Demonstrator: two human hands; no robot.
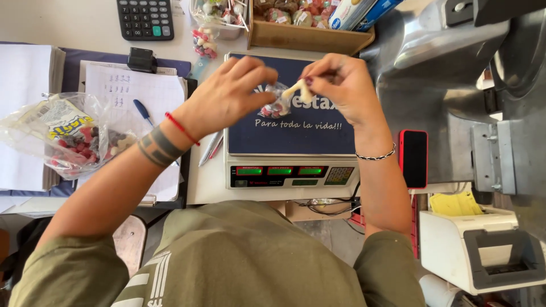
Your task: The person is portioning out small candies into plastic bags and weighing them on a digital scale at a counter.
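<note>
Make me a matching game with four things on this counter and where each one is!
Things:
1. calculator
2. phone
3. big candy bag
4. small candy bag

Places:
A. held in both hands over the scale
B. on the papers at the left
C. top left, on the white counter
D. just right of the scale

Pairs: 1-C, 2-D, 3-B, 4-A
</note>
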